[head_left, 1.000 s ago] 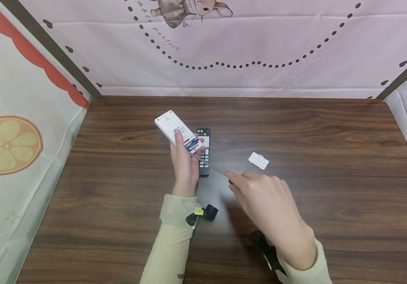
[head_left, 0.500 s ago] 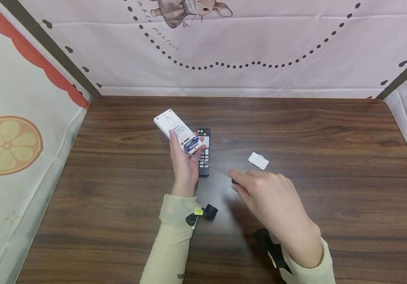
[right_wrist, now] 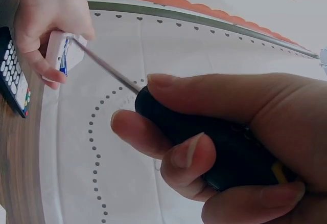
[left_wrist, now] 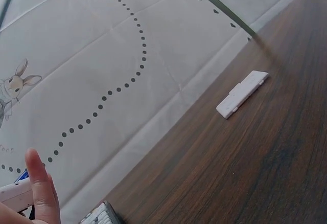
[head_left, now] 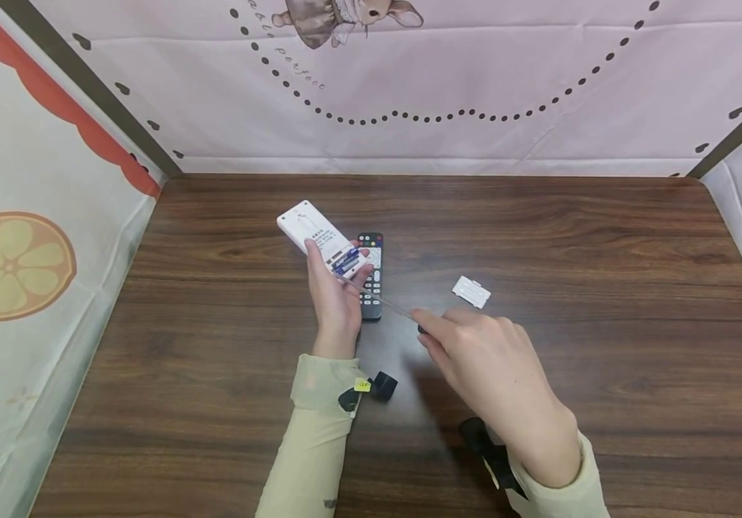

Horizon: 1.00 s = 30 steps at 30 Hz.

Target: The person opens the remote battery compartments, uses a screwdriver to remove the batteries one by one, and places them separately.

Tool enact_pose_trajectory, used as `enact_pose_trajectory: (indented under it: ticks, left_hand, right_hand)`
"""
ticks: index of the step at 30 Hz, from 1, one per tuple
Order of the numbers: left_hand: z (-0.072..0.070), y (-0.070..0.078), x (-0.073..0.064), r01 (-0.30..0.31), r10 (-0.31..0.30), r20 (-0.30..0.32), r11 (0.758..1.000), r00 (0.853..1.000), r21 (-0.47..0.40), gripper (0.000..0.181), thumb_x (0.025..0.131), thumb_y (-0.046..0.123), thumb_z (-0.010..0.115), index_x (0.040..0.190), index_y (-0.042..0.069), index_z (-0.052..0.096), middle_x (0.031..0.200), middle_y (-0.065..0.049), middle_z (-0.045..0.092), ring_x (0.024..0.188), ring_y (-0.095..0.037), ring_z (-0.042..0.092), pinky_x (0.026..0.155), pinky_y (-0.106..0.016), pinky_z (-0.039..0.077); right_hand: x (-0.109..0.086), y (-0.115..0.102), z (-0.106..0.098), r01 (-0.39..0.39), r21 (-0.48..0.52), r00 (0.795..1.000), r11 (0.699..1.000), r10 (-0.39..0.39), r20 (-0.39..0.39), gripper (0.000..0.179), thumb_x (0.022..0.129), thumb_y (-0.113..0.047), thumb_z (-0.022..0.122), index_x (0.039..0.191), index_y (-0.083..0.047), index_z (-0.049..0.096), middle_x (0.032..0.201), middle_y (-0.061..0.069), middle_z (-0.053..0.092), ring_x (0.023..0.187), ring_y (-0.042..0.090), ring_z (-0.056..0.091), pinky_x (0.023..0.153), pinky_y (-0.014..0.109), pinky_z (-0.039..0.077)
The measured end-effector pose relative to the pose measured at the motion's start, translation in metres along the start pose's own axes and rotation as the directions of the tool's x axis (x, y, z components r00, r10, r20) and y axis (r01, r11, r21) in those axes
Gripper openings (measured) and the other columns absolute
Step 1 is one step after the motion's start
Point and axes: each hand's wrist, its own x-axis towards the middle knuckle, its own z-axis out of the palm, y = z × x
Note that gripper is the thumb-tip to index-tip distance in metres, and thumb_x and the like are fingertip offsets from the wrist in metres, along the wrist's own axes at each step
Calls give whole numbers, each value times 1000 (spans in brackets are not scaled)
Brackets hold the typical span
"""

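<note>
The left hand (head_left: 337,306) grips the white device (head_left: 321,234); its thumb lies nearer the 8 o'clock edge, uncovering print hidden a second ago. The right hand (head_left: 497,374) curls its fingers round the screwdriver (right_wrist: 225,152), whose shaft points to 10 o'clock, at the battery end; contact is unclear. The black remote (head_left: 374,282), at the device's 4 o'clock, and white cover (head_left: 471,293) stay put.

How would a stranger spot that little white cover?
On the brown table, look right of the black remote, beyond the right hand. The cover is the small white piece lying untouched, unlike the bigger white device held in the left hand.
</note>
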Motion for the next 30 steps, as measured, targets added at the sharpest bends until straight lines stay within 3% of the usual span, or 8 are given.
enact_pose_trajectory:
  ticks: [10,30]
  left_hand:
    - [0,-1,2,-55,57,-34,997,998,60,50,88,52,40,123,17,39,111,-27,48,76,-21,60,49,-24,51]
    - [1,1,1,-8,11,-54,998,998,66,55,84,59,41,125,23,39,119,-27,45,76,-20,58,49,-25,49]
  right_hand:
    - [1,-5,2,-12,-32,1000,999,12,4,20,77,-18,69,97,-19,67,64,-8,57,45,13,50,34,29,35]
    - [0,-5,0,-12,-32,1000,999,12,-2,21,77,-18,69,98,-19,67,64,-8,58,45,11,49,34,27,34]
